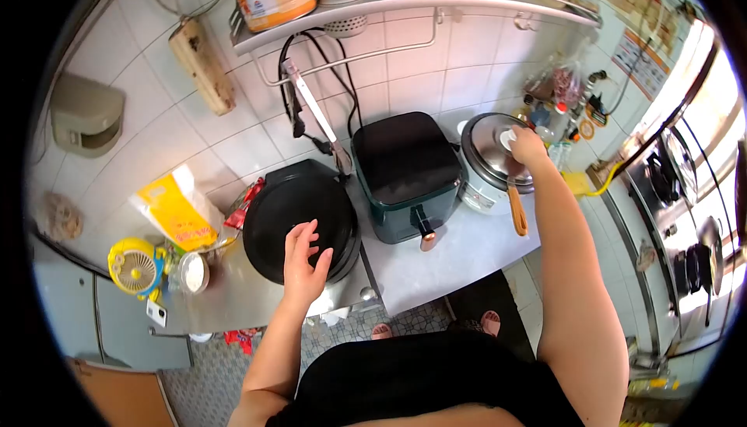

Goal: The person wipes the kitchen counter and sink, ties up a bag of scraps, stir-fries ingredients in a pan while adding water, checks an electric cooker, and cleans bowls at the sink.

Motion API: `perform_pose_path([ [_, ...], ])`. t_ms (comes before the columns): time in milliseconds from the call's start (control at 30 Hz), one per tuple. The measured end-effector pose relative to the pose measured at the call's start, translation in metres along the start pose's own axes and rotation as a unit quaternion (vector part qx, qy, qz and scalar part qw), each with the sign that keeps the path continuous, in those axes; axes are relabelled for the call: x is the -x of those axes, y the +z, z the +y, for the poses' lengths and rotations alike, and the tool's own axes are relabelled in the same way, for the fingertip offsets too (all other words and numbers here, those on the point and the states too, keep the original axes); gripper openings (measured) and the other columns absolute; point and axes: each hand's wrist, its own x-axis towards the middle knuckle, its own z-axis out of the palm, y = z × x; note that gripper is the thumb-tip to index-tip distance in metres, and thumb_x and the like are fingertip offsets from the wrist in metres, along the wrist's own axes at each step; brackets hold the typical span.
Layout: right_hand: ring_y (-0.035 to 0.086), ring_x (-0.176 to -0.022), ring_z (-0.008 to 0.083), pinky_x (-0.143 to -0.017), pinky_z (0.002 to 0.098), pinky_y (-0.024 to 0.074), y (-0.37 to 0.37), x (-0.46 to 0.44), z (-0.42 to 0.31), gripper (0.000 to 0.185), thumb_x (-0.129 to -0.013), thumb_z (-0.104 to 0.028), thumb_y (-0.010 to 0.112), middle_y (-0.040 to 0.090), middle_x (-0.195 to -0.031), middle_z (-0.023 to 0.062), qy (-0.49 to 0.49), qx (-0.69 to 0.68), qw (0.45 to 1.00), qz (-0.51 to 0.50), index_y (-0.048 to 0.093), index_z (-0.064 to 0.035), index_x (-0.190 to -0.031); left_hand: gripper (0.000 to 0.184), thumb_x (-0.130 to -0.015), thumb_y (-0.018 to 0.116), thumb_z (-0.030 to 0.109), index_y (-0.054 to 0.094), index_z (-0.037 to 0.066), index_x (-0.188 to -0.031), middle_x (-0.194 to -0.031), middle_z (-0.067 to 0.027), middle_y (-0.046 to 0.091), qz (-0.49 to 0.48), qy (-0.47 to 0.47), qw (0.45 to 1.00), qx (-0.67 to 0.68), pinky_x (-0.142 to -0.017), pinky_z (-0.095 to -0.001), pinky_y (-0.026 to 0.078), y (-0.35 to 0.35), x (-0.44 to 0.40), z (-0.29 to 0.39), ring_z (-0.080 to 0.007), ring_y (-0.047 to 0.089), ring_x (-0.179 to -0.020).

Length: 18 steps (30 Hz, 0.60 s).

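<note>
My left hand (304, 262) hovers over a round black electric pan (272, 217) with its fingers apart, holding nothing. My right arm reaches forward to a silver lid (486, 143) on top of a white rounded cooker (481, 194). The fingers of my right hand (528, 148) are closed around the lid's white knob (507, 138). A wooden handle (517, 213) sticks out toward me at the front of the cooker; what it belongs to is partly hidden by my arm. Between the two appliances stands a dark green air fryer (405, 170).
A yellow and white bag (187, 213), a small yellow fan (135, 266) and a jar of white contents (193, 272) stand at left. Above runs a wall shelf (420, 3) with cans and bottles. Bottles (559, 120) fill the right corner. A gas stove (661, 186) is far right.
</note>
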Motion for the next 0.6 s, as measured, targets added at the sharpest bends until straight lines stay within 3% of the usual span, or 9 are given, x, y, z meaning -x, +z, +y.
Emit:
perform_pose_path([
  [167,0.057,-0.110,0.0374,-0.095,0.0450,0.0462,0.022,-0.010,0.020,0.043,-0.082,-0.024,0.065,0.060,-0.116,0.0198,-0.027,-0.049,0.996,0.065,0.057,-0.0087,-0.121,0.053,-0.082,0.068,0.001,0.052,0.006,-0.132,-0.129,-0.0125,0.046,0.009,-0.009,1.000,-0.011,-0.081,-0.0303,0.051,0.016,0.018,0.012,-0.0209,0.057,-0.101],
  [300,0.058,-0.108,0.0375,-0.093,0.0444,0.0467,0.006,-0.002,0.013,0.033,-0.084,-0.025,0.065,0.061,-0.111,0.0196,-0.037,-0.054,0.997,0.052,0.060,-0.0072,-0.111,0.052,-0.081,0.068,0.000,0.054,0.006,-0.130,-0.131,-0.0131,0.046,0.003,-0.010,1.000,-0.025,-0.081,-0.0311,0.051,0.027,0.022,0.025,-0.0215,0.057,-0.101],
  [467,0.058,-0.104,0.0370,-0.090,0.0438,0.0469,-0.051,0.023,0.003,0.047,-0.084,-0.026,0.063,0.060,-0.111,0.0186,-0.080,-0.056,0.992,0.082,0.057,-0.0130,-0.128,0.047,-0.081,0.068,0.002,0.056,0.006,-0.127,-0.130,-0.0142,0.046,0.009,0.014,0.999,-0.049,-0.084,-0.0325,0.051,0.022,0.017,0.043,-0.0235,0.059,-0.101],
  [600,0.058,-0.103,0.0361,-0.088,0.0431,0.0466,-0.118,0.087,-0.036,0.038,-0.083,-0.021,0.063,0.059,-0.106,0.0167,-0.185,-0.079,0.978,0.053,0.063,-0.0152,-0.121,0.044,-0.081,0.069,0.004,0.058,0.006,-0.124,-0.130,-0.0138,0.047,0.017,0.035,0.999,-0.032,-0.083,-0.0323,0.051,0.007,0.018,0.036,-0.0236,0.059,-0.099],
])
